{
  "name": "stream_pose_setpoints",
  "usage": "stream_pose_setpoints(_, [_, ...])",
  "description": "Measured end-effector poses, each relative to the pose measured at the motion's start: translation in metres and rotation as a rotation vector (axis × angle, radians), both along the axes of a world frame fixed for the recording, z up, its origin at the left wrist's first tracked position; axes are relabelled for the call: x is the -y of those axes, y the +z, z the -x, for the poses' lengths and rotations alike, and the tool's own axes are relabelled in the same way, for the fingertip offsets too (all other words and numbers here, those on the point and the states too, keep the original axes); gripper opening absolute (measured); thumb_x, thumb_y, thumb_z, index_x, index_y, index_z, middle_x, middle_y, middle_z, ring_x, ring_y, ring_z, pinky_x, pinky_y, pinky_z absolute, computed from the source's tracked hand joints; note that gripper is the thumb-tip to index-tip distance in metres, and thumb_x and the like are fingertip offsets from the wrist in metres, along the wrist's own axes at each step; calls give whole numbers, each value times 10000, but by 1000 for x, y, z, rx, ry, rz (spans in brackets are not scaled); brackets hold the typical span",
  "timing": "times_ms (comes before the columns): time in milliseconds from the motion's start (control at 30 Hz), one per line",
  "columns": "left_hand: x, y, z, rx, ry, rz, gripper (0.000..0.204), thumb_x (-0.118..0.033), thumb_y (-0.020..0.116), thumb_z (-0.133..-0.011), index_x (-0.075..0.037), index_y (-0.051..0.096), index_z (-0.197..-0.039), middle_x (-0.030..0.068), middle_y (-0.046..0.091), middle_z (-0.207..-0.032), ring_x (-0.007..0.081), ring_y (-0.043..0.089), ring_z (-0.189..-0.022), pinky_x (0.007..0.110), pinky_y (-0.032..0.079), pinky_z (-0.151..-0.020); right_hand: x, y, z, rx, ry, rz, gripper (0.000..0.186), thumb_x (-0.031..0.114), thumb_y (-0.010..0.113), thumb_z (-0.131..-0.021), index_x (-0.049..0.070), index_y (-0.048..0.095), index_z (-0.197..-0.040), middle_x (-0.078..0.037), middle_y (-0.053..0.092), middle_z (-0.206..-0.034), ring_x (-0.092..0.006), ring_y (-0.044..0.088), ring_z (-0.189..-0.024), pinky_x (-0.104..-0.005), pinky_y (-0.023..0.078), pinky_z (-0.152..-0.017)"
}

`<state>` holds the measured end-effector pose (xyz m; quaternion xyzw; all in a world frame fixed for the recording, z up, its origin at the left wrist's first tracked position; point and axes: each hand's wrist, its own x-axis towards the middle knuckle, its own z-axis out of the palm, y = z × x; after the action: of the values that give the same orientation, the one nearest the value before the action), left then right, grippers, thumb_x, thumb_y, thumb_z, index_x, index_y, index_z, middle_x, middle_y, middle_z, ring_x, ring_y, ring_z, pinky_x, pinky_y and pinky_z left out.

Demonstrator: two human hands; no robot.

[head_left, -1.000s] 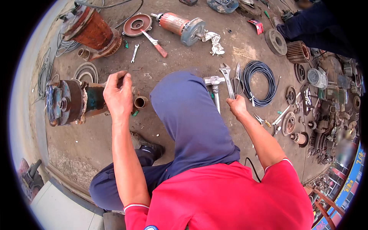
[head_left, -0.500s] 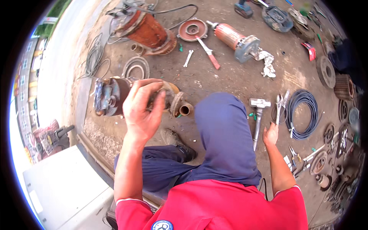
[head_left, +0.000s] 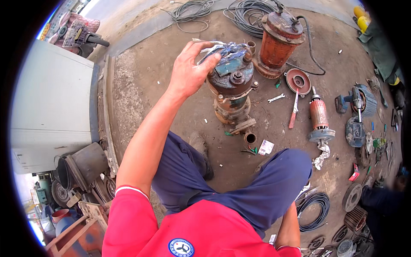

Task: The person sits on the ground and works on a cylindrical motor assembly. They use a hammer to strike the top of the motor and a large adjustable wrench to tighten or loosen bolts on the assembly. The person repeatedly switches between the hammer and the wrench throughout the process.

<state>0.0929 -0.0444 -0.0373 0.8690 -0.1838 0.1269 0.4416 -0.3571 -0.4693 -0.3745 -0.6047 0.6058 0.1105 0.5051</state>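
Observation:
My left hand (head_left: 195, 64) reaches forward to the top of a worn, rusty submersible pump (head_left: 233, 88). Its fingers and thumb close round a bundle of blue and dark cable (head_left: 235, 52) lying on the pump's head. The pump stands upright in front of my left foot, its pipe outlet (head_left: 250, 138) toward me. Only the forearm (head_left: 289, 233) of my right arm shows; my right knee hides that hand. Closest to it are a coil of dark cable (head_left: 314, 210) and a partly hidden metal tool (head_left: 303, 190).
An orange-red motor housing (head_left: 280, 45) stands behind the pump. Right of it lie a round flange (head_left: 298, 81), an open-end wrench (head_left: 276, 98), a red-handled knife (head_left: 294, 113) and a rotor (head_left: 319, 113). A white cabinet (head_left: 51, 98) is at left. Another person's dark sleeve (head_left: 381, 201) shows far right.
My view has swung left. My left hand has gone from in front of the pump to the cable on its top. My right hand, earlier at the wrenches, is now hidden behind my knee.

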Motion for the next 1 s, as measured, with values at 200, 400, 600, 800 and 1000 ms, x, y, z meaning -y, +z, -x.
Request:
stream_pose_setpoints(200, [14,-52,-37,-139,-121,303,474,-410,648,-897,5,723,-1112,169,660,-1172,298,632,-1112,376,473,-974,20,133,-55,172,276,300,179,145,634,-947,-16,596,-1016,-54,601,-689,-165,607,-589,-331,510,-534])
stream_pose_setpoints(400, [16,-48,-40,-96,-108,257,431,-334,621,-923,51,711,-1095,174,668,-1147,299,635,-1089,378,479,-962,-61,364,-168,552,510,388,251,182,670,-974,5,540,-1096,-31,562,-682,-125,540,-502,-263,430,-456])
stream_pose_setpoints(600, [12,-54,-36,-75,-74,289,395,-339,617,-924,5,728,-1083,178,672,-1149,335,644,-1086,383,486,-953,-180,408,-260,796,676,80,411,206,647,-1002,0,459,-1304,-65,595,-845,-120,565,-580,-252,472,-494])
stream_pose_setpoints(800, [14,-51,-37,25,-112,242,379,-340,575,-947,-16,710,-1091,183,642,-1091,377,615,-1048,424,480,-913,-226,391,-302,685,855,103,460,169,596,-1029,5,392,-1407,-30,545,-833,-90,536,-561,-235,446,-476])
stream_pose_setpoints(1000, [9,-56,-34,96,-109,190,358,-327,561,-952,-19,701,-1069,168,643,-1088,375,605,-1032,436,477,-903,-238,426,-297,801,800,177,550,196,598,-1036,-13,346,-1478,-44,593,-869,-70,519,-574,-226,443,-496])
